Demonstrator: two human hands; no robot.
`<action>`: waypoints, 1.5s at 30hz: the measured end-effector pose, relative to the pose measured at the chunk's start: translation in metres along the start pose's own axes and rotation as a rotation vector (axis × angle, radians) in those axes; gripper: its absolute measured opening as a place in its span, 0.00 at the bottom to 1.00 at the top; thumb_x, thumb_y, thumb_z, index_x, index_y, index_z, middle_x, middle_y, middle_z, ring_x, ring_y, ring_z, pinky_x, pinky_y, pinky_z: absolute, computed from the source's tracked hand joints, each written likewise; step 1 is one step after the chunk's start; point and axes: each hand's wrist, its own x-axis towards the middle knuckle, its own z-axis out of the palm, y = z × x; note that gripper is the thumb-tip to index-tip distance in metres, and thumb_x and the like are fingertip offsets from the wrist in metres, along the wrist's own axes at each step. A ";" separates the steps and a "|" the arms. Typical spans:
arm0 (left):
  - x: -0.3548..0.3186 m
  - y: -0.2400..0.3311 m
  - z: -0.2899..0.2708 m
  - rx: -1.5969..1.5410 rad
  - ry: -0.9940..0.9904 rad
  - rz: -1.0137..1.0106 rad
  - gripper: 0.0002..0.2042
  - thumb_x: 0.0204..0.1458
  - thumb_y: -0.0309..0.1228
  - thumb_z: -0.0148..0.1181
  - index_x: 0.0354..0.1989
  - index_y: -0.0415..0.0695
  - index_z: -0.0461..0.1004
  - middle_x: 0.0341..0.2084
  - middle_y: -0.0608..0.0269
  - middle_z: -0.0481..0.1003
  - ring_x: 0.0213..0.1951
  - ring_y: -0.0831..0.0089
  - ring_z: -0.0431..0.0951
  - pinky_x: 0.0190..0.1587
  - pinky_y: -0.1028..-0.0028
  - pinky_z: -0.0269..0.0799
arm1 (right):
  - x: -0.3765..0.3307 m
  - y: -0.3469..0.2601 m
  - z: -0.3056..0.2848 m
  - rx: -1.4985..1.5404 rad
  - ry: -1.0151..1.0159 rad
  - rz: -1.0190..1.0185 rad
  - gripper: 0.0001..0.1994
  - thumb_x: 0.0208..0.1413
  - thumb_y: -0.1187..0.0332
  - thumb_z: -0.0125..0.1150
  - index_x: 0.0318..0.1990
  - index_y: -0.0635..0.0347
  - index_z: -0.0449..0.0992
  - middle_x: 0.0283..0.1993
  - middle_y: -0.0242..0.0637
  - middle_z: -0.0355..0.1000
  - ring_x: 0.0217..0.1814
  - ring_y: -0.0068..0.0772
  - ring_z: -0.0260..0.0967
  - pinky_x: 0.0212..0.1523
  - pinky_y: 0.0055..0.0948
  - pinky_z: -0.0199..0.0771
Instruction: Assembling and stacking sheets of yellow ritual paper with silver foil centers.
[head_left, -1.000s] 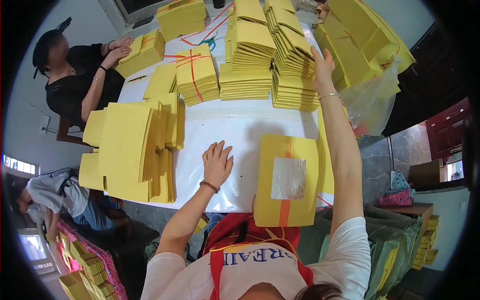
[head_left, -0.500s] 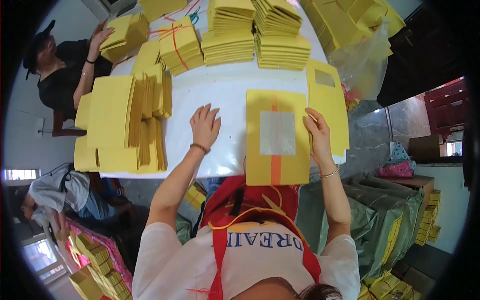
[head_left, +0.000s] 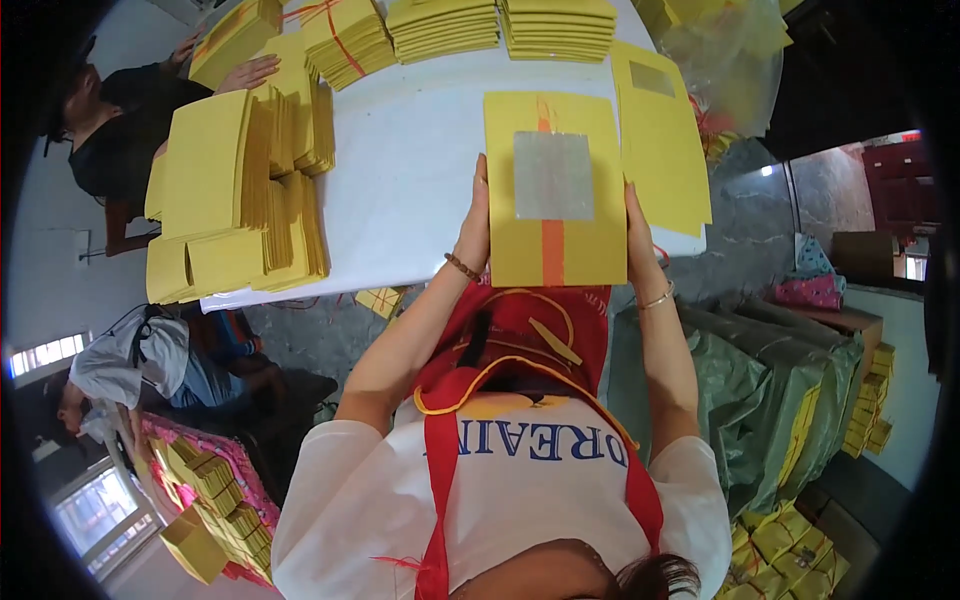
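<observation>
yellow packet (head_left: 555, 190) sat at the near edge of the table (head_left: 400, 150), its lower end reaching over the red apron (head_left: 535, 325); whether it rested on the tabletop or was lifted a little could not be told. a silvery patch (head_left: 553, 170) covered its middle, and an orange strip (head_left: 552, 252) showed above and below that patch. the person's left hand (head_left: 474, 225) lay against its left side and the right hand (head_left: 642, 235) against its right, so the fingers seemed to be grasping it from both flanks, though some fingertips were hidden. the step in hand looked like steadying or lining up the packet; the next move seemed to call for even pressure from both sides, keeping it level. just to the right lay a flat yellow sheet (head_left: 660, 150). over to the left leaned yellow piles (head_left: 205, 165), and a tied bundle (head_left: 345, 40) stood beside folded stacks (head_left: 445, 30) along the far side. past the piles, a co-worker's hand (head_left: 250, 72) rested on yellow material.
</observation>
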 end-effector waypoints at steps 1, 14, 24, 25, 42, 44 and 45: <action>-0.003 0.007 0.004 0.001 0.001 -0.010 0.36 0.60 0.56 0.27 0.68 0.43 0.30 0.68 0.57 0.38 0.67 0.65 0.42 0.66 0.70 0.43 | -0.003 0.000 0.003 0.032 -0.044 0.041 0.27 0.66 0.51 0.27 0.67 0.57 0.46 0.67 0.33 0.49 0.69 0.29 0.45 0.66 0.28 0.47; -0.015 0.010 -0.007 -0.039 0.233 0.069 0.28 0.62 0.48 0.37 0.67 0.48 0.47 0.63 0.56 0.53 0.63 0.64 0.55 0.63 0.66 0.51 | -0.010 -0.002 -0.021 -0.023 0.010 -0.131 0.31 0.65 0.48 0.27 0.67 0.60 0.45 0.70 0.36 0.45 0.72 0.34 0.40 0.68 0.31 0.40; -0.072 0.075 0.019 1.492 -0.415 0.639 0.20 0.42 0.32 0.63 0.47 0.46 0.71 0.46 0.62 0.69 0.46 0.61 0.66 0.47 0.64 0.60 | -0.037 -0.013 -0.020 -0.979 -0.279 -0.588 0.14 0.49 0.70 0.60 0.45 0.55 0.75 0.51 0.34 0.71 0.64 0.40 0.57 0.63 0.36 0.51; -0.071 0.076 0.020 1.494 -0.416 0.638 0.20 0.42 0.32 0.63 0.47 0.46 0.71 0.46 0.62 0.69 0.46 0.61 0.66 0.47 0.64 0.60 | -0.036 -0.011 -0.022 -0.895 -0.291 -0.556 0.14 0.50 0.70 0.59 0.46 0.56 0.75 0.51 0.34 0.71 0.64 0.39 0.57 0.63 0.36 0.51; -0.073 0.072 0.023 1.269 -0.281 0.537 0.18 0.48 0.33 0.60 0.48 0.44 0.70 0.53 0.50 0.62 0.57 0.59 0.60 0.57 0.63 0.54 | -0.033 -0.001 -0.016 -0.267 -0.248 -0.535 0.33 0.62 0.45 0.28 0.66 0.62 0.49 0.70 0.46 0.45 0.73 0.37 0.36 0.69 0.36 0.33; -0.069 0.053 0.016 1.006 -0.132 0.376 0.23 0.53 0.37 0.54 0.56 0.42 0.61 0.59 0.48 0.53 0.62 0.59 0.52 0.61 0.64 0.48 | -0.038 -0.004 -0.004 -0.224 -0.150 -0.506 0.34 0.63 0.45 0.27 0.68 0.61 0.41 0.72 0.44 0.38 0.74 0.38 0.31 0.70 0.36 0.27; -0.066 0.045 0.012 0.739 0.008 0.215 0.28 0.57 0.41 0.48 0.63 0.40 0.52 0.65 0.46 0.45 0.67 0.59 0.44 0.65 0.64 0.42 | -0.036 -0.002 0.000 -0.224 -0.152 -0.510 0.34 0.63 0.45 0.27 0.68 0.61 0.41 0.72 0.44 0.38 0.74 0.38 0.31 0.70 0.36 0.27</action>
